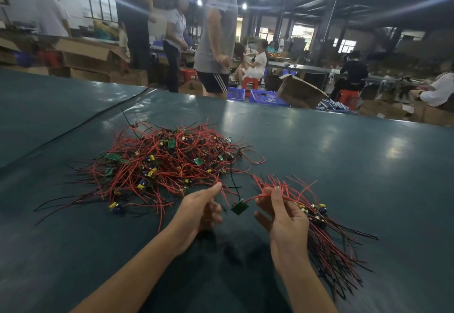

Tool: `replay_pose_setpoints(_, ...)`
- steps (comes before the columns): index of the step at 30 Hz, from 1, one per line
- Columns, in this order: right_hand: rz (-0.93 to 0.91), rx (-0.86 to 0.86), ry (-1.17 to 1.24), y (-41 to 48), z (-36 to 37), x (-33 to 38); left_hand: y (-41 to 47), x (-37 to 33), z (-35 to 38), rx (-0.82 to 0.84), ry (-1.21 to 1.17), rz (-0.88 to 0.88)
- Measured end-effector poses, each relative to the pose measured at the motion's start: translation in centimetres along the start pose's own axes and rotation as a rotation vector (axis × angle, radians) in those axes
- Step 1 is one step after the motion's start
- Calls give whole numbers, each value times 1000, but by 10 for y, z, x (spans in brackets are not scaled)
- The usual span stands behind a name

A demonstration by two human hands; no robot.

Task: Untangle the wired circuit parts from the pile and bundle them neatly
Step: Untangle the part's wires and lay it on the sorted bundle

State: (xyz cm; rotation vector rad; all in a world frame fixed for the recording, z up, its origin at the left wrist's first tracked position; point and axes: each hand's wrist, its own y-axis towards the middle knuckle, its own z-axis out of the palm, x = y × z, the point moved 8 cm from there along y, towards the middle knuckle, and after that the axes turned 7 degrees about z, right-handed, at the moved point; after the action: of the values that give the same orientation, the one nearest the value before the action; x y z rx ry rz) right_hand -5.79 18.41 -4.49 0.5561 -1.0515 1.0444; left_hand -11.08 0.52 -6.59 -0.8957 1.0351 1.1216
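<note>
Beside the tangled pile of red and black wired circuit parts [159,165] on the dark green counter [344,165], a thin red wire [224,195] at the pile's near edge is pinched by the left hand [199,210], while a gathered red-and-black wire bundle [326,236] is gripped right of the pile in the curled fingers [276,197] of the right hand [282,217].
</note>
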Motion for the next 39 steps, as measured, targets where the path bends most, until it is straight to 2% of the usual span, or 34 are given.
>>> replay_pose_setpoints(2, -15, 17, -21, -2, 2, 1, -5, 1, 12, 133, 153, -24)
replay_pose_setpoints(4, -19, 38, -43, -3, 4, 3, -9, 3, 22, 210, 205, -26)
replay_pose_setpoints(9, -34, 63, -113, -7, 8, 5, -6, 4, 19, 111, 97, -34)
replay_pose_setpoints(16, -62, 66, -181, -6, 9, 5, -4, 1, 20, 108, 78, 84)
replay_pose_setpoints(22, -137, 198, -375, -11, 24, -6, -3, -2, 18, 92, 178, 157)
replay_pose_setpoints(27, -167, 193, -488, -10, 24, -10, 0, -4, 6, -25, 217, 182)
replay_pose_setpoints(31, -142, 162, -539, -11, 24, -12, 0, -5, 0, -116, 69, 121)
replay_pose_setpoints(39, -60, 121, -374, -11, 19, -11, -8, 5, 14, -40, -286, -148)
